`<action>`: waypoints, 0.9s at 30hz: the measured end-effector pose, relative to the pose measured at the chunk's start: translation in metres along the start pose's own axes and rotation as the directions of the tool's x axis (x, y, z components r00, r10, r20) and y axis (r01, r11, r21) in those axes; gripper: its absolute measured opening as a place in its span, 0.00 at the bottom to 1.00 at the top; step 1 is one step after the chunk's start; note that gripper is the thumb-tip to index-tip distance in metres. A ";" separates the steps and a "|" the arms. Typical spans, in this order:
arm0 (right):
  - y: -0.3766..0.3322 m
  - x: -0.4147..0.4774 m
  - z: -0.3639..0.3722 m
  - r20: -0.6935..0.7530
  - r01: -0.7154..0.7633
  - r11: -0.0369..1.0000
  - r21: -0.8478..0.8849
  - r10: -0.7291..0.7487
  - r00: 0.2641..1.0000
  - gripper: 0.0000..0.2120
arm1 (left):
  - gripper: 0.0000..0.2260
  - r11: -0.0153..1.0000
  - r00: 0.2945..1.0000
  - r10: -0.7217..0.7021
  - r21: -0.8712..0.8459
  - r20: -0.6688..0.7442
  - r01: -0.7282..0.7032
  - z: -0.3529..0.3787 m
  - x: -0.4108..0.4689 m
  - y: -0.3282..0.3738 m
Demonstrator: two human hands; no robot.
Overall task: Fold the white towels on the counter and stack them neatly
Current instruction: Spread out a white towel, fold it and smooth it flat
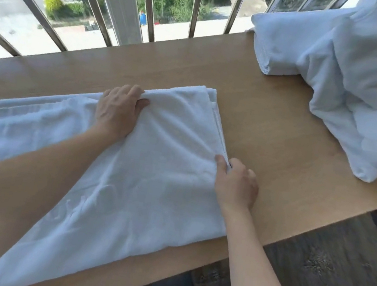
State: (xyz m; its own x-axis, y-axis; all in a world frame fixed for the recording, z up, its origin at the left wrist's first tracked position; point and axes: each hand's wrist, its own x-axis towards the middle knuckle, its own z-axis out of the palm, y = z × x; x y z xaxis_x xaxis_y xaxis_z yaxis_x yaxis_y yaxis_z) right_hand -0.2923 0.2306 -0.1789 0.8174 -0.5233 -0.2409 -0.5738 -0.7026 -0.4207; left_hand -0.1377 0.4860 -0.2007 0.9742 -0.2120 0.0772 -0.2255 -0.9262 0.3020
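A long white towel [149,186] lies folded lengthwise across the wooden counter [283,139], running off the left edge of the view. My left hand [119,110] grips the towel's far edge, fingers curled over a raised fold. My right hand [236,181] pinches the layered right-hand edge between thumb and fingers. A folded white towel [282,46] sits at the far right of the counter. Beside it, a loose heap of white towels [367,93] partly covers that folded one.
Metal window bars [197,3] stand directly behind the counter's far edge. The counter's near edge runs diagonally, with dark wood floor [322,280] below it at the right. Bare counter lies between the spread towel and the heap.
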 end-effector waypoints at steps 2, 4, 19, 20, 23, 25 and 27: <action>0.003 -0.002 -0.003 0.028 -0.012 0.998 0.066 0.010 1.000 0.26 | 0.14 1.000 0.999 -0.030 0.009 0.019 0.030 0.000 0.005 0.005; 0.006 -0.008 -0.007 0.024 0.060 0.992 0.114 -0.063 0.998 0.25 | 0.18 1.000 0.999 -0.022 0.010 0.024 0.022 -0.004 0.012 0.012; 0.031 -0.014 -0.013 0.105 -0.064 0.998 0.015 0.062 0.993 0.24 | 0.12 0.995 0.999 -0.021 -0.099 -0.046 0.017 0.017 0.036 0.066; 0.032 -0.019 -0.012 0.098 -0.032 0.999 -0.011 0.033 0.995 0.24 | 0.12 0.993 0.997 -0.006 -0.117 -0.075 -0.003 0.016 0.038 0.067; 0.041 -0.027 -0.007 0.044 0.040 0.988 -0.151 -0.034 0.998 0.25 | 0.13 0.996 0.995 0.032 -0.085 -0.097 -0.041 0.020 0.043 0.065; 0.045 -0.024 -0.005 0.026 0.027 0.978 -0.205 -0.022 0.999 0.23 | 0.15 0.998 0.999 0.024 -0.051 -0.021 -0.025 0.026 0.044 0.068; 0.044 -0.020 -0.004 0.016 0.029 0.978 -0.209 -0.027 1.000 0.20 | 0.16 0.996 1.000 0.005 -0.091 0.023 -0.003 0.026 0.046 0.072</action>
State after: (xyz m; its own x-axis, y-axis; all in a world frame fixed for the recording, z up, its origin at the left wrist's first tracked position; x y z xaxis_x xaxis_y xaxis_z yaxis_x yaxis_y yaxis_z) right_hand -0.3340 0.2079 -0.1892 0.8331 -0.4965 -0.2439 -0.5475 -0.8029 -0.2358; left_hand -0.1093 0.4012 -0.1998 0.9729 -0.2241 0.0570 -0.2284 -0.8935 0.3866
